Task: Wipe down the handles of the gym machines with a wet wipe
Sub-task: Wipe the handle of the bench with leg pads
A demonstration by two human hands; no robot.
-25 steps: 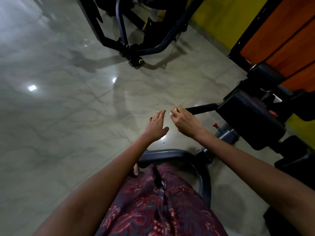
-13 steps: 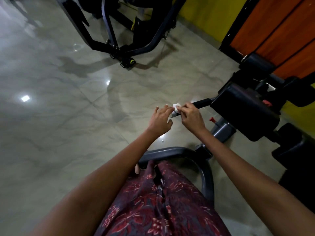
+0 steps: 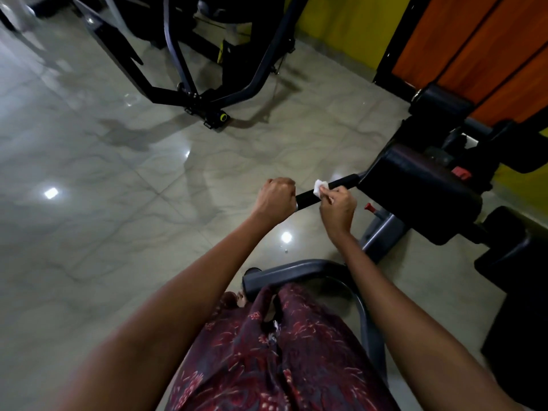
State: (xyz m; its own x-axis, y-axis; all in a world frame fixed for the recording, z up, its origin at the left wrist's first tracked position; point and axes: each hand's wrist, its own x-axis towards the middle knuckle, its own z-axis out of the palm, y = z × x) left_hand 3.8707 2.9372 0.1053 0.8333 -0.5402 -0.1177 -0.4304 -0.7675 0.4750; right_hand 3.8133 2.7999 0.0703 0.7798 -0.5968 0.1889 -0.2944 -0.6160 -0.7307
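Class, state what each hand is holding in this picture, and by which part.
The left hand grips the free end of the black handle. The right hand pinches the white wet wipe by its lower edge, against the handle.

- My two forearms are bare right up to the bottom edge of the view; no sleeve shows on either one.
- My left hand [image 3: 275, 197] and my right hand [image 3: 338, 207] carry no glove, and I see no ring, watch or band at either wrist.
- Below them hangs my dark maroon cloth garment [image 3: 267, 360], printed all over with small red leaf and flower shapes, falling in soft folds.
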